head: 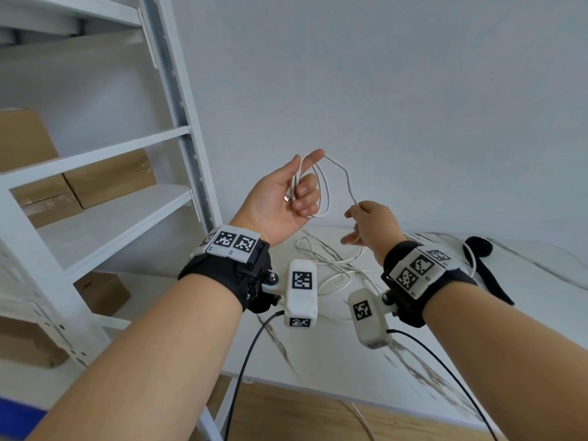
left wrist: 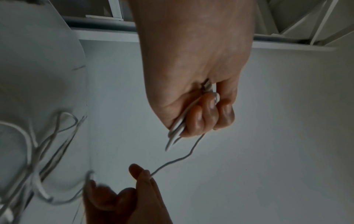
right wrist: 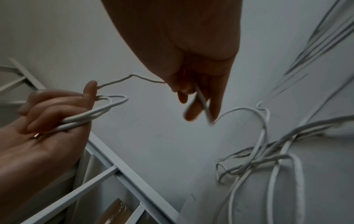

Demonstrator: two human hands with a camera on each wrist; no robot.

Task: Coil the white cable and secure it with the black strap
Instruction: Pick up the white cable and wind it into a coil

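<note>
My left hand is raised above the table, palm up, fingers curled round a few loops of the white cable, whose metal plug end lies against the palm. From the index fingertip the cable runs right and down to my right hand, which pinches the strand. In the left wrist view the left hand grips the bundled loops; in the right wrist view the right hand holds the strand. Loose cable lies tangled on the table. The black strap lies at the far right.
A marble-patterned white table stands below my hands, against a plain wall. A white metal shelf rack with cardboard boxes stands at the left. Black wires trail from the wrist cameras over the table's front edge.
</note>
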